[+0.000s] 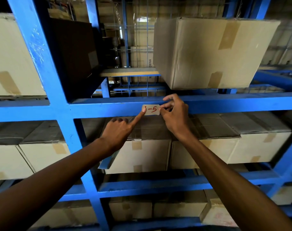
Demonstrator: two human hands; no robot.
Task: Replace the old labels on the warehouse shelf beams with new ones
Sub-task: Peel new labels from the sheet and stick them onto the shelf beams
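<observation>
While pinned by both hands' fingers (164,106), white label (151,110) with red "-5", flat on blue beam (225,104).

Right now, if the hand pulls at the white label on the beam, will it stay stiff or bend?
The label looks paper-thin, so it probably bends. It lies flat on the beam, so it likely sticks and may tear.

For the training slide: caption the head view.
Left hand presses and right hand holds a red-marked label on the blue shelf beam.
</observation>
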